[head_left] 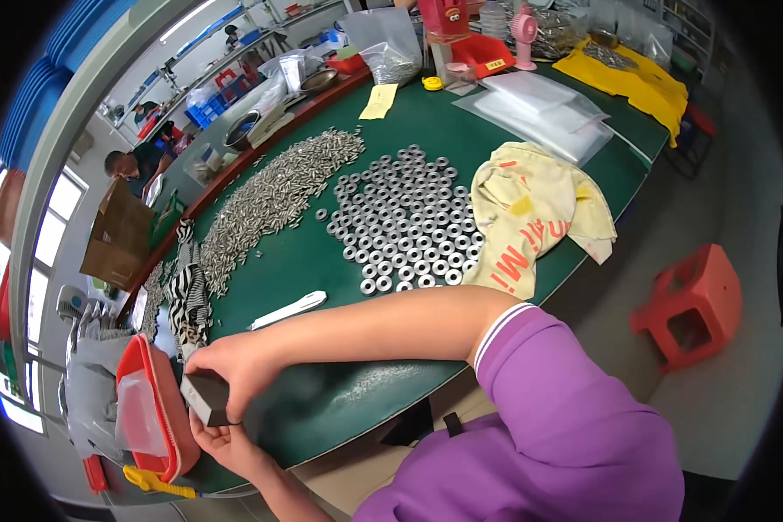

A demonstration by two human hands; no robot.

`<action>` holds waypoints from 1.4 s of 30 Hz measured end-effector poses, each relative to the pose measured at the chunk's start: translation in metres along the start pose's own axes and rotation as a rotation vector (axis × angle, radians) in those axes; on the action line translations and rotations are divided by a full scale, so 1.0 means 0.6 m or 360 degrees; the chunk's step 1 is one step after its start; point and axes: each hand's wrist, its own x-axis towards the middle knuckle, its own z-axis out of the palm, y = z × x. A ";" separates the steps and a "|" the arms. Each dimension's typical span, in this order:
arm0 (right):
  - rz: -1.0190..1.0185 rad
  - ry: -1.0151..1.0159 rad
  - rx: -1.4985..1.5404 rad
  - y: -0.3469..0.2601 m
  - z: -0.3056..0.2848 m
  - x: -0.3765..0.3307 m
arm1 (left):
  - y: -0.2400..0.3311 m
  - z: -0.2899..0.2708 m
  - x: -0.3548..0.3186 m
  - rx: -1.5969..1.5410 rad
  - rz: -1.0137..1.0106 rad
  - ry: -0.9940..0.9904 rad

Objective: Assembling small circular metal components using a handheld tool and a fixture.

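Observation:
A dark grey rectangular block (206,398) is held over the left end of the green table. From above, my right hand (245,364) wraps round it, thumb and fingers closed. My left hand (231,445) meets its lower edge from below, with fingertips closed against it; whether they also pinch something small is hidden. Just left of both hands stands a red basket (158,396) with clear plastic in it. Beyond my right forearm lies a white-handled tool (289,309). A zebra-striped cloth (189,291) lies just past my right hand.
A heap of small metal pins (274,191) spreads along the far left side. Many metal rings (409,226) lie mid-table beside a cream cloth (531,209). Plastic bags (539,113) and a yellow cloth (622,87) lie farther back. A red stool (692,304) stands on the floor at right.

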 end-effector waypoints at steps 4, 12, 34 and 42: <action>-0.0344 0.0487 0.0167 -0.105 -0.073 -0.021 | 0.005 -0.005 -0.004 0.0093 -0.0014 -0.0017; -0.1033 0.1844 0.0307 -0.173 -0.189 -0.070 | 0.007 -0.009 -0.003 0.0272 0.0133 0.0054; -0.0687 0.1282 -0.0404 -0.131 -0.108 -0.036 | 0.027 -0.024 -0.016 0.0310 0.0296 0.0089; -0.0514 0.0909 -0.0333 -0.133 -0.064 -0.017 | 0.029 -0.065 -0.015 0.0303 0.0306 0.0149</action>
